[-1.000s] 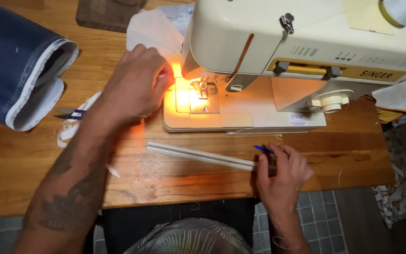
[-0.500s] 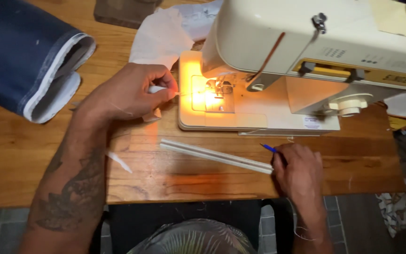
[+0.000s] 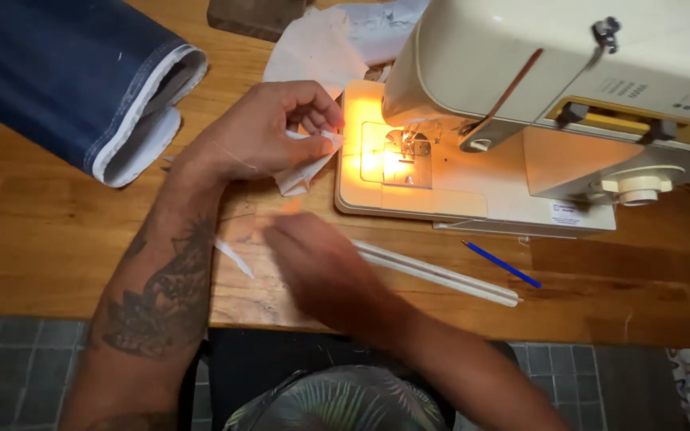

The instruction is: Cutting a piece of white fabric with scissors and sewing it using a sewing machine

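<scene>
**Pinching a scrap of white cloth by the sewing machine**

My left hand [image 3: 261, 136] is up on the wooden worktop [image 3: 33, 239]. Its grip is closed on a small piece of white cloth [image 3: 305, 169]. My thumb and fingers pinch the top of the cloth, and the rest of it hangs down in a point and touches the wood. The cloth is just beside the left end of the cream sewing machine [image 3: 521, 104]. The machine's little lamp is on, and it makes a warm yellow glow on the flat base around the needle [image 3: 405, 148].

My right hand [image 3: 321, 267] is lower down, close to the near edge of the worktop. It looks blurry. I cannot tell if its grip is open or closed, and I cannot see anything in it. It lies over the left end of a long white strip [image 3: 449, 275] that runs along the worktop in front of the machine. A blue pen [image 3: 502, 264] lies just past the strip, near the machine's base. A thin white sliver [image 3: 233, 257] lies on the wood between my two arms.

At the far left corner there is a roll of dark blue denim [image 3: 65, 72] with a white lining showing at its end. More white cloth [image 3: 337, 40] is bunched up at the far edge, behind my left hand. A dark block [image 3: 253, 16] sits there too.
</scene>
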